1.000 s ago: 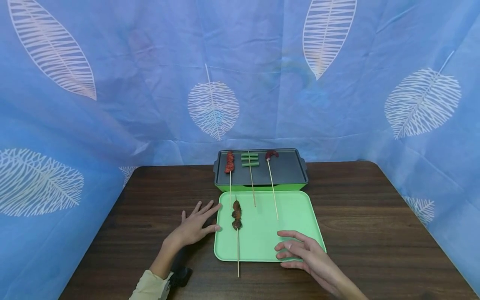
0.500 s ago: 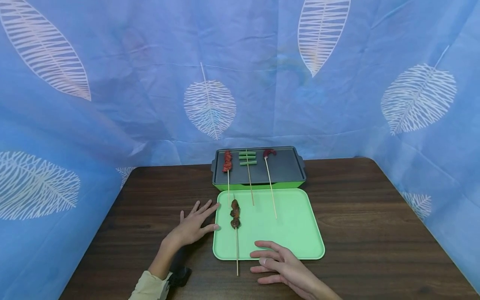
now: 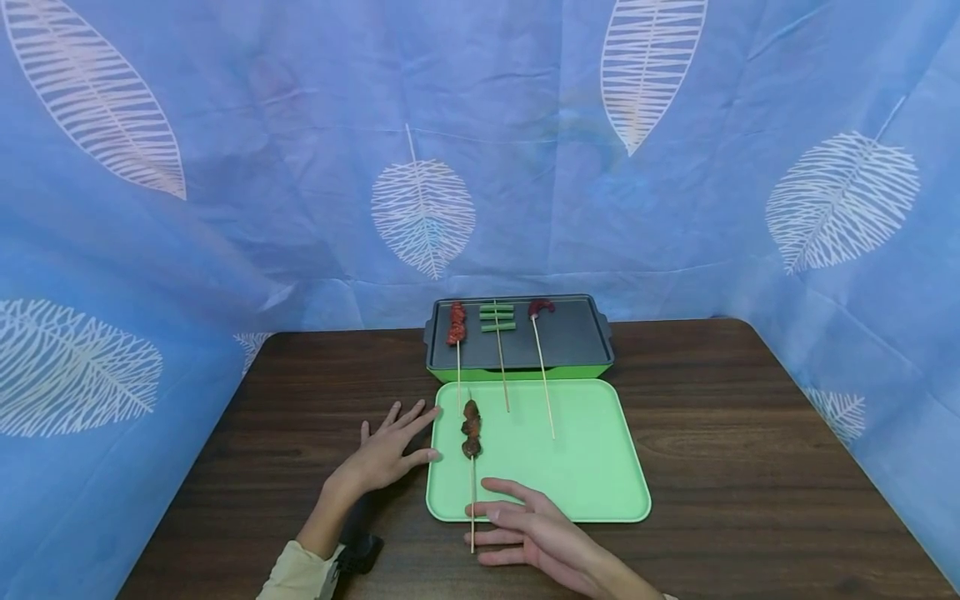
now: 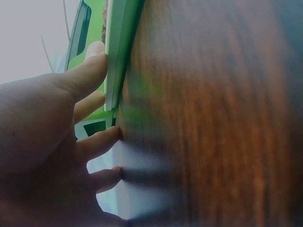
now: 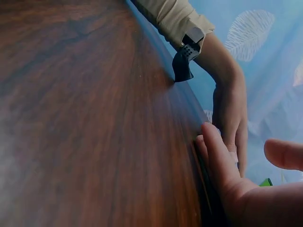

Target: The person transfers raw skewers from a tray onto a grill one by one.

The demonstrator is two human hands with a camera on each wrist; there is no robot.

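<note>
A light green tray (image 3: 577,442) lies on the table, with a skewer of dark brown meat chunks (image 3: 471,429) along its left side. The skewer's bare stick runs over the tray's front edge. My left hand (image 3: 381,455) spreads its fingers at the tray's left rim; in the left wrist view its thumb (image 4: 90,71) touches that rim. At the front edge, my right hand (image 3: 536,533) reaches around the lower stick with loosely bent, parted fingers. The stick overlaps its fingertips in the head view. That hand is not closed on it.
Behind the tray stands a green grill with a dark plate (image 3: 577,337). Across it lie a red meat skewer (image 3: 457,323), a green vegetable skewer (image 3: 497,317) and a dark red curled piece on a stick (image 3: 540,308), their handles over the tray. A blue leaf-patterned cloth (image 3: 517,208) hangs behind.
My right hand has moved left along the tray's front edge, from its right part to the stick of the brown meat skewer. The left hand has stayed at the rim.
</note>
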